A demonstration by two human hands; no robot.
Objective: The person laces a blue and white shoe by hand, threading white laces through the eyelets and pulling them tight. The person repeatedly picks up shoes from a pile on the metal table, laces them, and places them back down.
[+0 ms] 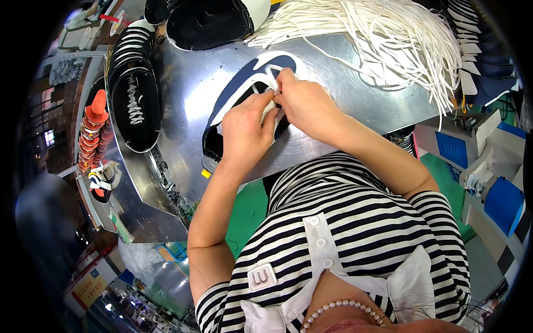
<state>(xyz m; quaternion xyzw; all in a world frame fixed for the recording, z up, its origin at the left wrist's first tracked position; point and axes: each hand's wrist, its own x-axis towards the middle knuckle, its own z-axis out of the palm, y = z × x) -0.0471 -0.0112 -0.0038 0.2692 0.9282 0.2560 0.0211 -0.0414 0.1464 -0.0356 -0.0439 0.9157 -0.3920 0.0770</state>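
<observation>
A navy and white shoe upper [226, 100] lies on the metal table in front of me, its dark inside partly showing at the near end. My left hand [245, 129] is closed over its opening, fingers and thumb pinching at the lacing edge. Right against it, my right hand [308, 105] is closed too, its fingertips together on a white shoelace [270, 70] that loops at the front of the upper. The fingertips of both hands nearly meet, and they hide the eyelets beneath. A small yellow tab [206, 173] sticks out at the upper's near end.
A big heap of loose white shoelaces [383, 50] covers the table's far right. Nested black shoe uppers [135, 105] stand at the left, with another black upper [205, 25] at the back. Stacked navy and white uppers [488, 77] line the right edge, orange-red pieces [91, 133] the far left.
</observation>
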